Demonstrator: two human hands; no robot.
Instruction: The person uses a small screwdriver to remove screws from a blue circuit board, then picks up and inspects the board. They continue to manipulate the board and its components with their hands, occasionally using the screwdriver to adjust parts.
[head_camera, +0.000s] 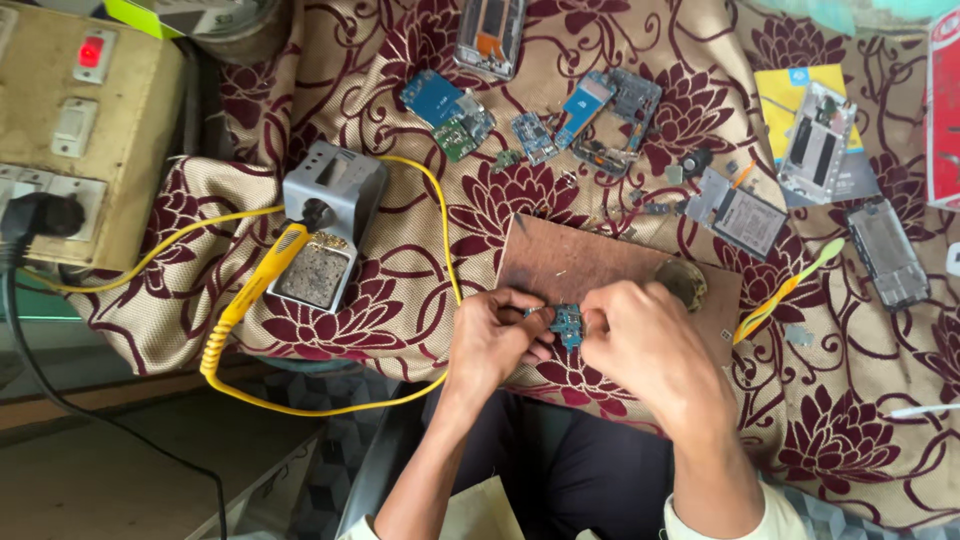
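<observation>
Both my hands meet over a brown wooden board (570, 262) lying on the flowered cloth. Between them is a small blue circuit board (568, 324). My left hand (495, 335) pinches its left side with the fingertips. My right hand (645, 340) grips its right side, fingers curled over it. Part of the circuit board is hidden under my fingers.
A yellow soldering iron (262, 277) rests in a grey stand (330, 215) at the left, its yellow cable looping around. A switch box with a red light (90, 120) sits far left. Phone frames, circuit boards (450, 110) and a yellow-green toothbrush (785, 290) lie scattered across the cloth.
</observation>
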